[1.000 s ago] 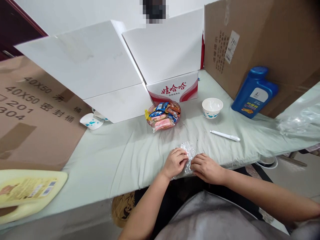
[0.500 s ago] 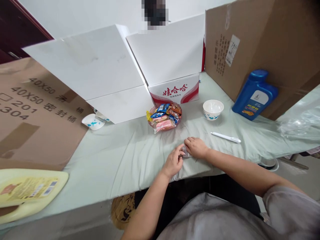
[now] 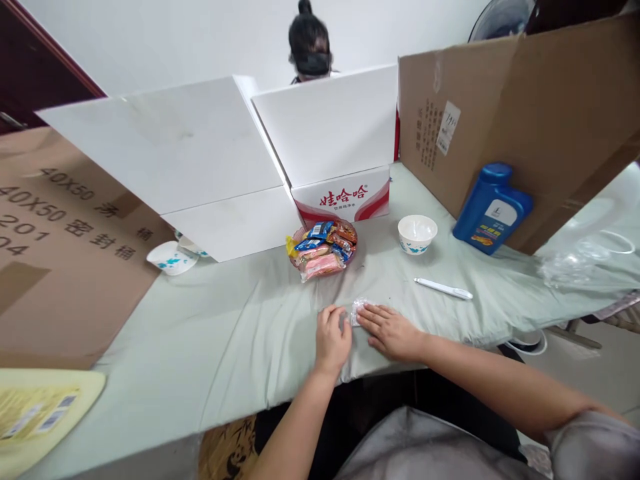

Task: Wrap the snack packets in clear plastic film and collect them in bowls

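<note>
My left hand (image 3: 332, 338) and my right hand (image 3: 391, 330) lie side by side on the pale green cloth (image 3: 240, 327) near the table's front edge. Between them is a small folded piece of clear bubble wrap (image 3: 359, 309). The fingers of my right hand lie flat and stretched over it, pressing it down. My left hand rests palm down with its fingers slightly bent, their tips just left of the wrap. Most of the wrap is hidden under my right fingers.
A dish of wrapped snacks (image 3: 323, 247) sits behind my hands, a white bowl (image 3: 417, 233) and a white pen (image 3: 443, 288) to the right, a blue bottle (image 3: 493, 208) farther right. An open white carton (image 3: 280, 160), brown cardboard sheets (image 3: 520, 100) and another person's head (image 3: 310, 47) stand behind.
The bubble wrap went from a loose sheet to a small folded piece. My right hand moved forward over it, then flattened on it; my left hand opened beside it. The camera tilted up.
</note>
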### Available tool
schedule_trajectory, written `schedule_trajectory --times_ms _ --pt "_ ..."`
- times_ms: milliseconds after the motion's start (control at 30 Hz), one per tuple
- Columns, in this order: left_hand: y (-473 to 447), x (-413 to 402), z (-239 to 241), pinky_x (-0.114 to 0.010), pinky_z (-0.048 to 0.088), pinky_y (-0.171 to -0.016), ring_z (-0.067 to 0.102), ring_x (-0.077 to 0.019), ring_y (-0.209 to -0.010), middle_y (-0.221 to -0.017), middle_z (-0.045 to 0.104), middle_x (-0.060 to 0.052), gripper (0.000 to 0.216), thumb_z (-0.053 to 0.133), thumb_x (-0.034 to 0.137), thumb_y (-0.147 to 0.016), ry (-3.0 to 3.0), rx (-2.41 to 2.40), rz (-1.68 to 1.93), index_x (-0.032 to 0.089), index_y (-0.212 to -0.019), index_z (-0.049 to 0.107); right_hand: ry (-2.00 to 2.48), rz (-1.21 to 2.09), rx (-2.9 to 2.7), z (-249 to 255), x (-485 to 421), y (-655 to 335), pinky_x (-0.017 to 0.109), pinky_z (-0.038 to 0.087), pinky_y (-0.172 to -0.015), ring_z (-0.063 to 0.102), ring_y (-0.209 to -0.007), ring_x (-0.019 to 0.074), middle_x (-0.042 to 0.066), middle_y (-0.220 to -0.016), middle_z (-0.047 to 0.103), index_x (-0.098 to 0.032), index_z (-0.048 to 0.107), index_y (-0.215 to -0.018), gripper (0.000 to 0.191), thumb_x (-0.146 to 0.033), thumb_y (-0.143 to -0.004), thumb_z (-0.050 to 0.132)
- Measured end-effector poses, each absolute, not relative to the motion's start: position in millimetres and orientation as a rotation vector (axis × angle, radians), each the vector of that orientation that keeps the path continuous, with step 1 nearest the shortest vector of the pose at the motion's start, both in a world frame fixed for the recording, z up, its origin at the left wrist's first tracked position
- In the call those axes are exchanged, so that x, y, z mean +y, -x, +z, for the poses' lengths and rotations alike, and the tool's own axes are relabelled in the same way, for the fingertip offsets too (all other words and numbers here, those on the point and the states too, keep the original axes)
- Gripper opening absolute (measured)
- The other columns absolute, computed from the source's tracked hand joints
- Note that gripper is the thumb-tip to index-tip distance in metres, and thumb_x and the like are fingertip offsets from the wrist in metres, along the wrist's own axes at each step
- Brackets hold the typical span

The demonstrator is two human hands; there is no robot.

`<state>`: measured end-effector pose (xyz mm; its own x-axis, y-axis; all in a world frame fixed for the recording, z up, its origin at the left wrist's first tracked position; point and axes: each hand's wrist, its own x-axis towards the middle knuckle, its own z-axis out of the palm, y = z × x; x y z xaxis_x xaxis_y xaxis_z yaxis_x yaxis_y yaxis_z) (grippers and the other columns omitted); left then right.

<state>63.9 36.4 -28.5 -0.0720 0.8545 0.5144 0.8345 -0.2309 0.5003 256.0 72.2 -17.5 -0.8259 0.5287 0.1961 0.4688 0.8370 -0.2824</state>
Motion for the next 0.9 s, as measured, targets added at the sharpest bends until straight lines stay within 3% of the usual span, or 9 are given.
schedule_trajectory --times_ms 133,233,400,533,700,900 --pt "-62 38 -30 -0.041 0.05 -0.086 0.056 -0.0243 -0.095 -0.097 0.06 -0.009 0.016 0.054 0.014 -0.083 -2.138 1.939 1.175 0.018 -0.095 0.064 0.624 0.321 -2.754 -12 85 -263 0.034 0.047 -0.094 0.06 -0.108 0.0217 0.011 -0.118 0.067 -0.013 0.065 -0.115 0.034 -0.012 -0.086 0.047" --pt "-64 38 -26 -0.042 0.05 -0.085 0.055 -0.0246 -0.093 -0.093 0.061 -0.007 0.013 0.056 0.013 -0.081 -2.19 1.916 1.082 0.02 -0.089 0.065 0.584 0.153 -2.591 17 118 -281 0.03 0.051 -0.081 0.063 -0.092 0.0183 0.008 -0.102 0.072 -0.016 0.068 -0.103 0.032 -0.007 -0.087 0.042" --pt "-65 40 -24 -0.042 0.049 -0.085 0.055 -0.0243 -0.093 -0.093 0.06 -0.007 0.013 0.055 0.014 -0.081 -2.181 1.915 1.064 0.019 -0.086 0.065 1.031 -0.297 -2.076 70 200 -322 0.036 0.04 -0.097 0.057 -0.111 0.0212 0.011 -0.117 0.067 -0.018 0.066 -0.11 0.034 -0.01 -0.092 0.039" --pt "-65 39 -23 -0.041 0.049 -0.084 0.054 -0.0236 -0.093 -0.093 0.06 -0.006 0.015 0.055 0.012 -0.08 -2.17 1.899 1.06 0.019 -0.087 0.065 1.525 -0.236 -2.238 71 236 -339 0.036 0.038 -0.091 0.058 -0.107 0.0242 0.013 -0.112 0.069 -0.015 0.066 -0.111 0.03 -0.017 -0.093 0.042" --pt "-65 37 -23 -0.042 0.049 -0.085 0.054 -0.0235 -0.094 -0.096 0.059 -0.007 0.015 0.053 0.011 -0.08 -2.172 1.858 1.057 0.019 -0.088 0.063 1.573 -0.323 -2.239 51 217 -348 0.04 0.032 -0.095 0.05 -0.116 0.0295 0.016 -0.12 0.064 -0.013 0.062 -0.119 0.037 -0.036 -0.094 0.047" --pt "-67 38 -23 -0.042 0.048 -0.083 0.054 -0.0234 -0.093 -0.096 0.058 -0.007 0.015 0.051 0.01 -0.08 -2.167 1.851 1.02 0.02 -0.087 0.061 1.839 -0.164 -2.304 57 237 -363 0.035 0.04 -0.083 0.056 -0.103 0.0286 0.018 -0.103 0.064 -0.014 0.071 -0.095 0.028 -0.021 -0.092 0.045"
